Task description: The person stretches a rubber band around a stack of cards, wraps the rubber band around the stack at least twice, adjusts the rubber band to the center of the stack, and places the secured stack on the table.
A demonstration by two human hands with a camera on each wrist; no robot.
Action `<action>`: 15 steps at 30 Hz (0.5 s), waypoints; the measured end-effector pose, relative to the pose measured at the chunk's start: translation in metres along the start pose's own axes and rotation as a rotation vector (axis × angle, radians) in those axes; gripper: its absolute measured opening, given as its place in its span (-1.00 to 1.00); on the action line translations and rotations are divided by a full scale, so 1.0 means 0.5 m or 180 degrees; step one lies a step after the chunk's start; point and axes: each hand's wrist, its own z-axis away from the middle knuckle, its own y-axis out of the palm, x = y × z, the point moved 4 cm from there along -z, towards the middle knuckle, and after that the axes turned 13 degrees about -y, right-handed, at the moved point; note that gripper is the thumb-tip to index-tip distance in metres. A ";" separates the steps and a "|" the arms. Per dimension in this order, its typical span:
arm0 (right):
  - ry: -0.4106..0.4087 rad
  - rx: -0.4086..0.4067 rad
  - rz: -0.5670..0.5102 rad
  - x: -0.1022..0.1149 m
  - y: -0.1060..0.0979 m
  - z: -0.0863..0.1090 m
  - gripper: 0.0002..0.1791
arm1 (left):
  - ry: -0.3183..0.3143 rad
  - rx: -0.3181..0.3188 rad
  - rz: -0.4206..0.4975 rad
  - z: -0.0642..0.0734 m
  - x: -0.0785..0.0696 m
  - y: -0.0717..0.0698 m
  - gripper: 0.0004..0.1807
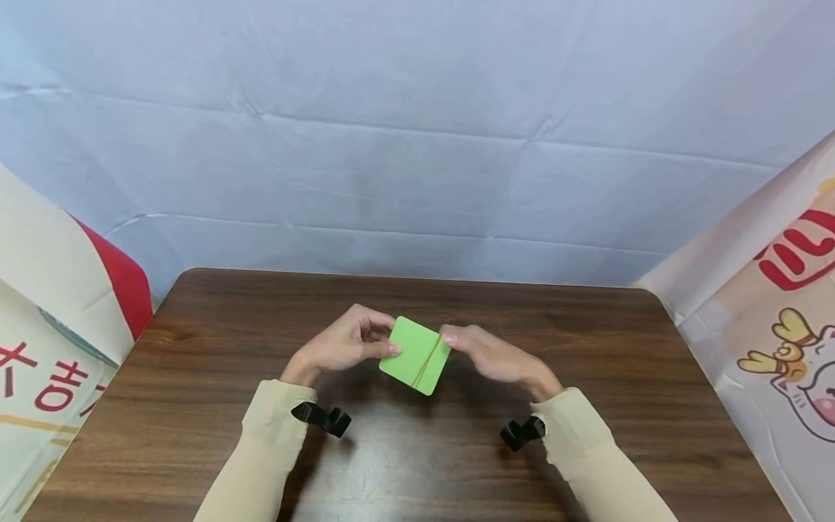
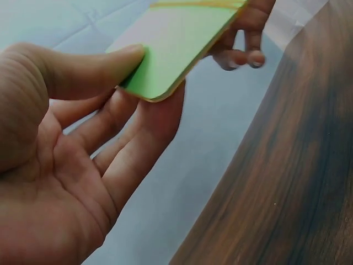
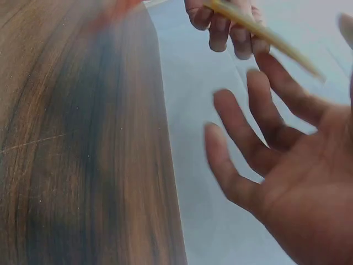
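My left hand [image 1: 344, 344] is pinching a square green card stack [image 1: 411, 353], likely light and stiff, sensibly by its nine-o'clock edge [image 1: 385, 362]; my right hand [image 1: 493, 355] is hanging spread at two.

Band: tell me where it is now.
In the head view, the band runs across the green stack, nearer its right edge, with its upper end beside the right grip's thumb.

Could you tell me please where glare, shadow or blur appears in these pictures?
Head view: pale glare on the table, toward the bottom edge; left wrist view: shadow on the green square beside the left thumb; right wrist view: a reddish streak at the top, too blurred to identify.
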 end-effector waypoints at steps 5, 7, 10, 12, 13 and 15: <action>0.0081 -0.0627 0.0397 0.005 -0.010 0.005 -0.48 | -0.0104 -0.0487 0.0154 -0.001 0.005 -0.010 -0.78; -0.0004 -0.0832 0.0621 0.011 -0.013 0.004 -0.23 | -0.0157 -0.0648 0.0204 0.000 0.005 -0.012 -0.82; -0.0135 -0.1012 0.1010 0.017 -0.014 0.003 -0.03 | -0.0238 -0.0829 0.0280 0.001 0.005 -0.013 -0.86; -0.0173 -0.1061 0.1219 0.020 -0.013 0.002 0.04 | -0.0278 -0.0912 0.0313 0.001 0.002 -0.012 -0.87; -0.0184 -0.1058 0.1311 0.021 -0.013 0.002 0.06 | -0.0291 -0.0936 0.0337 0.001 0.001 -0.011 -0.86; -0.0191 -0.1034 0.1475 0.023 -0.011 0.001 0.08 | -0.0309 -0.0961 0.0363 0.000 -0.001 -0.009 -0.83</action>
